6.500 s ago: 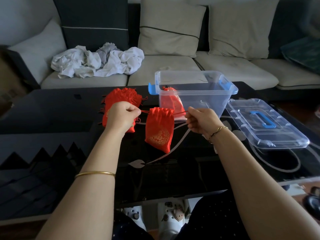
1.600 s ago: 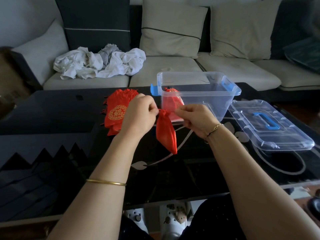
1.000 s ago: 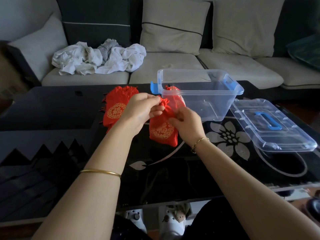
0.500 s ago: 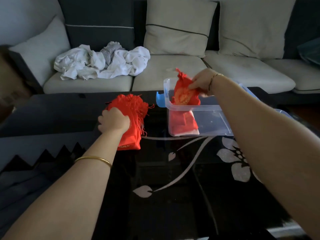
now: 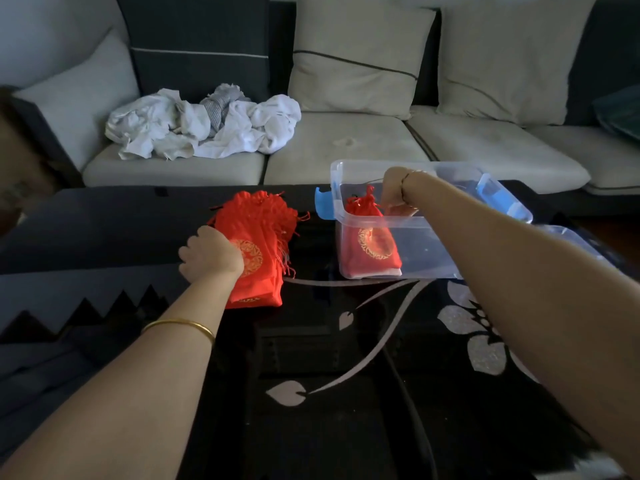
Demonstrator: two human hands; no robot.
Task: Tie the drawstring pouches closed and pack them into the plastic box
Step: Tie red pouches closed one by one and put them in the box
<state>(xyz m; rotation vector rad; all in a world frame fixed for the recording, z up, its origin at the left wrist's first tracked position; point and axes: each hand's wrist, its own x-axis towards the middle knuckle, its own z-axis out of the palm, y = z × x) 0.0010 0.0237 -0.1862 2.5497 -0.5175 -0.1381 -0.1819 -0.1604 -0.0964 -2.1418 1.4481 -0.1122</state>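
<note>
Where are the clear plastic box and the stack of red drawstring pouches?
clear plastic box (image 5: 420,252), head view, bare near wall.
stack of red drawstring pouches (image 5: 256,292), head view, top pouch's lower part.

The right grip (image 5: 398,194) dips its fingertips behind the plastic box's (image 5: 426,251) glare-streaked wall beside a pouch (image 5: 375,244) (contact unclear). The left grip's (image 5: 209,256) fingers curl out of sight on the pouch stack (image 5: 258,220), count unreadable. A forearm masks most of the lid (image 5: 571,239).
</note>
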